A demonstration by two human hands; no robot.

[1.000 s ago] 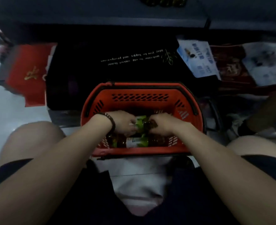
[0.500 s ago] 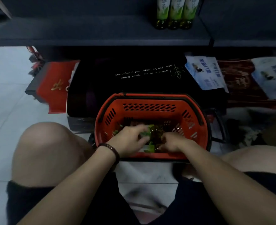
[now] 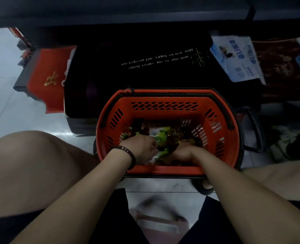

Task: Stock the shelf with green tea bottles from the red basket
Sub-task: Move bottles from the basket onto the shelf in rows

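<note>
Reaching down into the red basket on the floor, both hands are in there together. The left hand is curled around a green tea bottle lying on its side in the near half. The right hand is closed low beside it, can't tell on what. The dark shelf runs along the far edge.

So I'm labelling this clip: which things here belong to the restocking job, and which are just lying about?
Job: red basket, green tea bottles, left hand, right hand, shelf.
Lying about: red box, black doormat, blue leaflet.
</note>
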